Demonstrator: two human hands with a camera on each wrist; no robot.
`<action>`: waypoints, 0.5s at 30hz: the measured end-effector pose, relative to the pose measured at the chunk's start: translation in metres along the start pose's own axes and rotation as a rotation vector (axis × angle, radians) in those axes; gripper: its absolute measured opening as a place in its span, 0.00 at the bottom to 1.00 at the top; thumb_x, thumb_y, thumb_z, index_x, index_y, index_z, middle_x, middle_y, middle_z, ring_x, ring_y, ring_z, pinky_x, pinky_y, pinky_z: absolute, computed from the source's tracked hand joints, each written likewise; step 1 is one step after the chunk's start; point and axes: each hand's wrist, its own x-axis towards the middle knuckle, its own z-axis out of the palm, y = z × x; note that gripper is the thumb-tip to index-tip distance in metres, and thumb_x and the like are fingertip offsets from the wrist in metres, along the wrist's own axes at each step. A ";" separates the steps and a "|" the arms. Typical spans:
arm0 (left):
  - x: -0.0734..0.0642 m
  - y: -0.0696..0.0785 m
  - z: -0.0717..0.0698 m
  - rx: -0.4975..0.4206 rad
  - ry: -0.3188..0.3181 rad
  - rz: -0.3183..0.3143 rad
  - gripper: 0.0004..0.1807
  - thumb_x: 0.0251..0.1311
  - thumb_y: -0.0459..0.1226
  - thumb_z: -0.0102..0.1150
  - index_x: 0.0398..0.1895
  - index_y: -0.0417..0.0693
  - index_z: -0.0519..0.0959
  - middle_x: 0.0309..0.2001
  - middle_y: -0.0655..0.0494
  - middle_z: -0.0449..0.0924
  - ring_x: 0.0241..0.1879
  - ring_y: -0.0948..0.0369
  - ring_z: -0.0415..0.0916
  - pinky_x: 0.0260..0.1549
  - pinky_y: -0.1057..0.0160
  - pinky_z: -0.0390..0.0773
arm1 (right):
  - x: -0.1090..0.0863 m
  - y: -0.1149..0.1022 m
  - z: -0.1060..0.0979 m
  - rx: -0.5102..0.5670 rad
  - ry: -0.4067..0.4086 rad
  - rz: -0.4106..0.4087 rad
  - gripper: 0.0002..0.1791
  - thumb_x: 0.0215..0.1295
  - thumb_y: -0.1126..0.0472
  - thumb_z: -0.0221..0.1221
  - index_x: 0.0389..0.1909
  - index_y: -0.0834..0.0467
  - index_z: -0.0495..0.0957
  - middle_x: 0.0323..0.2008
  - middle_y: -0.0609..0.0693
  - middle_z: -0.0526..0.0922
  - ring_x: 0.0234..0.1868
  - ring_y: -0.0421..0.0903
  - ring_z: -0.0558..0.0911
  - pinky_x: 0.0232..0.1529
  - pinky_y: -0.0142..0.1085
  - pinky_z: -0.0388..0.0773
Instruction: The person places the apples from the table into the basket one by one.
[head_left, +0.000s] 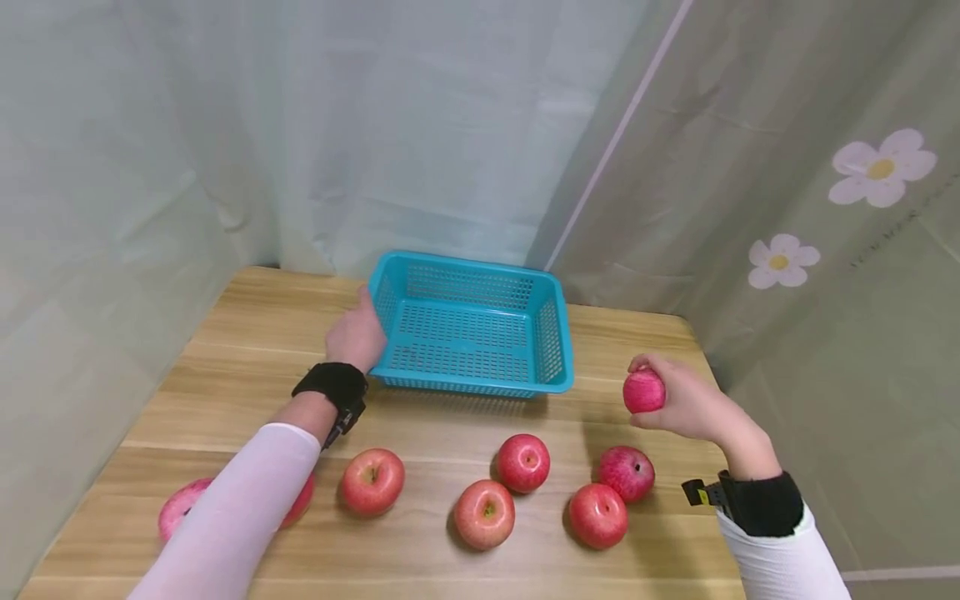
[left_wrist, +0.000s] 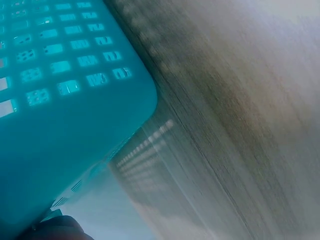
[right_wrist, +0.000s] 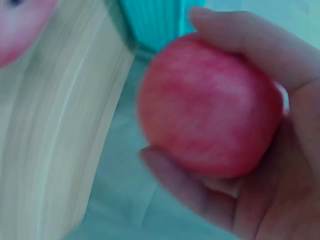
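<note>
An apple (head_left: 642, 391) is in my right hand (head_left: 690, 406), held above the table to the right of the basket. The right wrist view shows thumb and fingers curled round this pinkish-red apple (right_wrist: 210, 107). At the left side of the blue plastic basket (head_left: 457, 383), my left hand (head_left: 356, 335) grips the rim; its fingertips are mostly hidden. The left wrist view has the perforated basket wall (left_wrist: 65, 120) close up. No fruit lies inside the basket. Below the right hand, a dark red apple (head_left: 627, 473) touches another red apple (head_left: 597, 515).
More apples lie on the wooden table (head_left: 420, 567): a red one (head_left: 523, 463), a paler one (head_left: 484, 514) and another (head_left: 372, 482). The left sleeve (head_left: 232, 508) partly covers an apple (head_left: 180, 507) at the left. Curtains (head_left: 450, 125) hang behind the table and along its sides.
</note>
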 end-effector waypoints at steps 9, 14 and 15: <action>0.002 -0.004 0.002 0.018 0.057 0.026 0.43 0.77 0.36 0.57 0.86 0.35 0.47 0.30 0.38 0.79 0.28 0.45 0.78 0.24 0.51 0.74 | 0.073 -0.034 0.005 0.077 0.157 -0.070 0.45 0.51 0.53 0.84 0.66 0.58 0.71 0.56 0.58 0.80 0.54 0.59 0.81 0.44 0.53 0.87; -0.002 -0.002 -0.001 -0.005 0.068 0.021 0.40 0.78 0.34 0.54 0.86 0.37 0.47 0.30 0.38 0.78 0.27 0.45 0.77 0.22 0.51 0.73 | 0.106 -0.052 0.018 0.076 0.127 -0.122 0.44 0.50 0.53 0.83 0.68 0.53 0.74 0.62 0.57 0.76 0.59 0.58 0.78 0.47 0.55 0.86; -0.003 -0.001 -0.003 -0.011 0.070 0.015 0.40 0.78 0.34 0.52 0.86 0.37 0.47 0.30 0.38 0.78 0.27 0.45 0.77 0.22 0.51 0.73 | 0.113 -0.054 0.022 0.069 0.112 -0.127 0.44 0.50 0.53 0.83 0.68 0.52 0.74 0.63 0.57 0.76 0.59 0.58 0.78 0.48 0.55 0.86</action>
